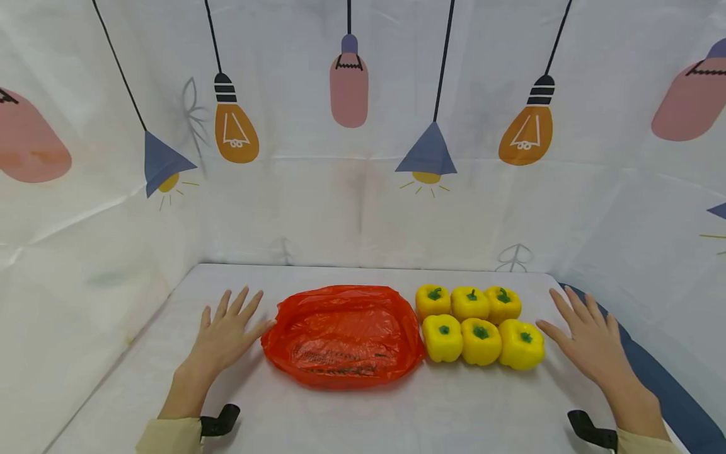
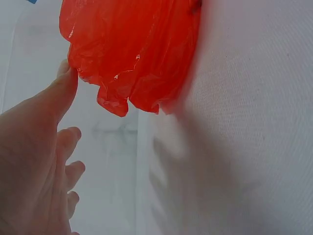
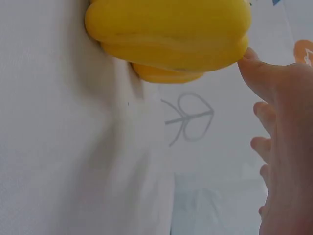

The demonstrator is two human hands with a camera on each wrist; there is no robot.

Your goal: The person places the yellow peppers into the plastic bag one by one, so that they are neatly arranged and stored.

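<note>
A red plastic bag (image 1: 346, 334) lies spread wide in the middle of the white table, its rim puffed up around a flattened centre with dark print. To its right several yellow bell peppers (image 1: 481, 340) with green stems stand in two rows. My left hand (image 1: 224, 337) hovers left of the bag, fingers spread, the thumb tip at the bag's edge; whether it touches cannot be told. On the far right my right hand (image 1: 592, 347) is held with spread fingers beside the nearest pepper (image 3: 171, 34), holding nothing.
The white table (image 1: 351, 422) ends at a white cloth backdrop (image 1: 295, 208) printed with hanging lamps. A cloth side wall (image 1: 74, 302) rises at the left. Dark blue material (image 1: 669, 378) shows past the table's right edge. Each wrist carries a black camera mount (image 1: 221, 420).
</note>
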